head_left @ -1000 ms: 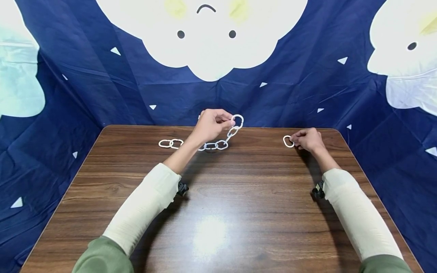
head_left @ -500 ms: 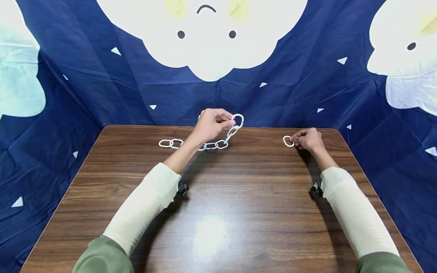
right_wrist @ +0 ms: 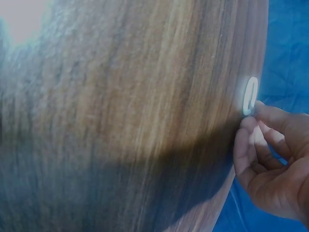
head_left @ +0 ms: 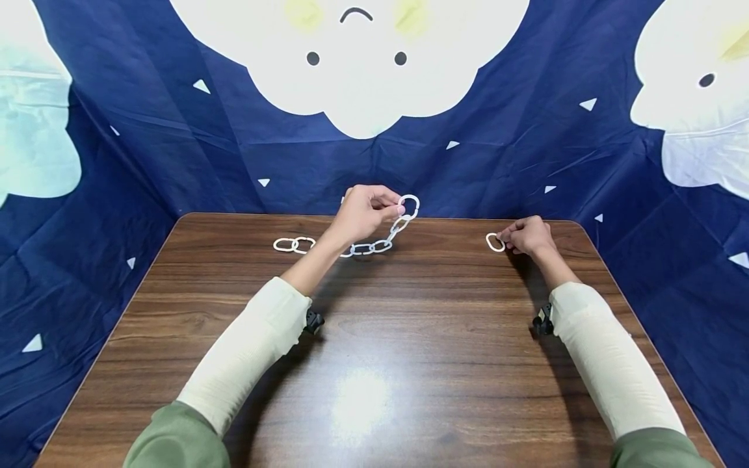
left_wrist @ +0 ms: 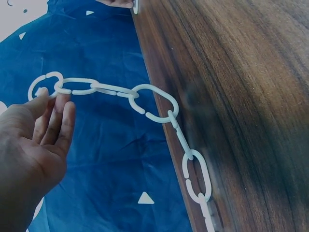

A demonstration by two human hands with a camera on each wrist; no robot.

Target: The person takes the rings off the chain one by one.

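Note:
A white plastic chain (head_left: 363, 249) of several oval links runs along the back of the table. My left hand (head_left: 364, 209) pinches its end link (head_left: 409, 207) between thumb and fingers, raised near the back edge. From there the chain slopes down to the tabletop, and my forearm hides part of it. In the left wrist view the links (left_wrist: 197, 176) show narrow gaps in their sides. At the back right, my right hand (head_left: 529, 235) pinches a single loose white link (head_left: 495, 242), which also shows at the fingertips in the right wrist view.
The brown wood-grain table (head_left: 409, 364) has rounded back corners. A dark blue cloth (head_left: 222, 162) with white clouds and triangles hangs right behind its back edge and along both sides. Small black cameras (head_left: 544, 320) sit at the wrists.
Both hands keep their grip on the links and stay nearly still. The left hand and the held end link have risen very slightly; the view has shifted a little.

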